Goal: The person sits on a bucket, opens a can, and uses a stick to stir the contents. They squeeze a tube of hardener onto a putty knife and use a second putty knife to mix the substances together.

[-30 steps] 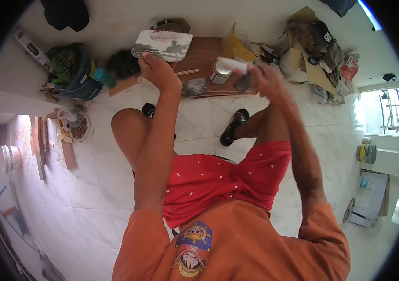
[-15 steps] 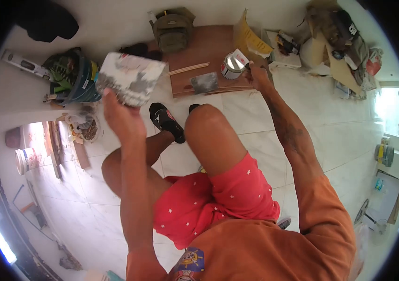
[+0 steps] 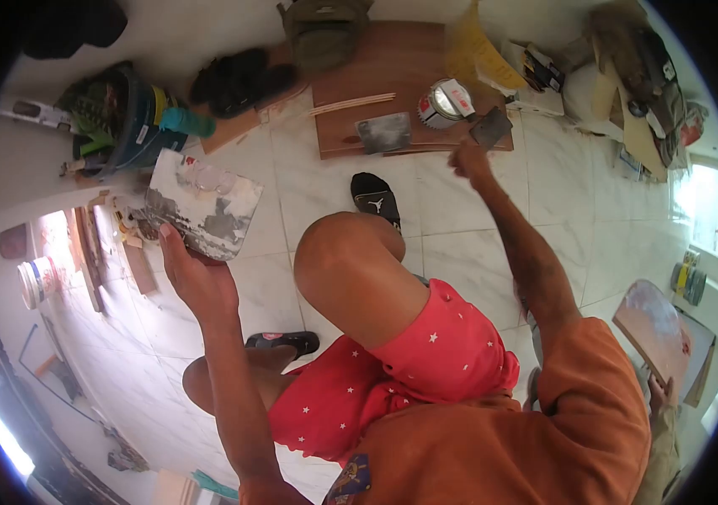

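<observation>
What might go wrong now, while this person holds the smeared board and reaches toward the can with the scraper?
1. The left hand grips the smeared board only at its lower edge, and it looks tilted; paste may slide onto the tiled floor.
2. The scraper in the right hand is close to the can, so a careless move may tip it.

Left hand (image 3: 195,282) grips smeared board (image 3: 203,206); right hand (image 3: 470,160) apparently pinches scraper (image 3: 491,128) beside tin (image 3: 445,101).
</observation>
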The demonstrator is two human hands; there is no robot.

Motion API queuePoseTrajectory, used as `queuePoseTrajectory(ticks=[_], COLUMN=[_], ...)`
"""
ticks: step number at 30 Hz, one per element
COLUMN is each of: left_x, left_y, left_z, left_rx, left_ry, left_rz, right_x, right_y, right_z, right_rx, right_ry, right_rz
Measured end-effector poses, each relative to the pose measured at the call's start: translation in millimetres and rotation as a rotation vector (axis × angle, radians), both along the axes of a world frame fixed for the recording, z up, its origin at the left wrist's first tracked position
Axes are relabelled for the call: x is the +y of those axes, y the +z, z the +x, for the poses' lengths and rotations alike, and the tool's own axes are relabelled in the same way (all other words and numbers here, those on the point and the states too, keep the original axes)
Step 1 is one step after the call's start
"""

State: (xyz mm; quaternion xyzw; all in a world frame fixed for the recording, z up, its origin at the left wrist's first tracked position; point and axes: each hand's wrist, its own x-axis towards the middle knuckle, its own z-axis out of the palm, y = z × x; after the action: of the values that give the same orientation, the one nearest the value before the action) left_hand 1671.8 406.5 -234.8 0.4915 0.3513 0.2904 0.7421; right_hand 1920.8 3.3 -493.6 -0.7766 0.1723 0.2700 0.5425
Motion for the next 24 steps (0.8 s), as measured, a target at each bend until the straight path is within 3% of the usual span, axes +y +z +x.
queuePoseTrajectory(ticks=[2,4,6,8,11,14,17,20,23,24], left_x=[9.4,20.8,39.8,43.7,61.6,65.9,76.5,83.4,85.9,86.1], left_y=[-12.8,-25.8,-48.6,-41.5,-33.0,-33.1,-30.6,-26.2,-18.0,-15.3], left_z=[-18.2,-36.3,-61.9,-73.0,-69.5,-90.1,-104.7,-137.9,-167.8,-178.5], left_rx=[0.037,0.087,0.278,0.834,0.167,0.819,0.322,0.562,0.339,0.295], left_ry=[0.039,0.065,-0.028,-0.201,0.148,-0.113,0.129,0.006,0.176,0.234], left_rz=[-0.023,-0.053,0.198,0.83,-0.083,0.728,-0.003,0.286,0.046,0.005], right_x=[43.0,75.4,108.8,138.9,158.4,164.2,158.5,140.7,127.7,131.6], right_y=[-0.1,-32.9,-63.7,-81.9,-113.3,-121.9,-113.1,-122.5,-111.8,-112.4], right_z=[-29.4,-37.8,-38.9,-31.6,-19.3,-18.8,-31.7,-35.0,-33.7,-33.6], right_rx=[0.338,0.468,0.44,0.429,0.452,0.452,0.374,0.337,0.501,0.388], right_ry=[0.001,-0.223,-0.404,-0.628,-0.726,-0.779,-0.674,-0.622,-0.741,-0.694], right_rz=[0.099,0.321,0.382,0.413,0.442,0.44,0.461,0.496,0.63,0.553])
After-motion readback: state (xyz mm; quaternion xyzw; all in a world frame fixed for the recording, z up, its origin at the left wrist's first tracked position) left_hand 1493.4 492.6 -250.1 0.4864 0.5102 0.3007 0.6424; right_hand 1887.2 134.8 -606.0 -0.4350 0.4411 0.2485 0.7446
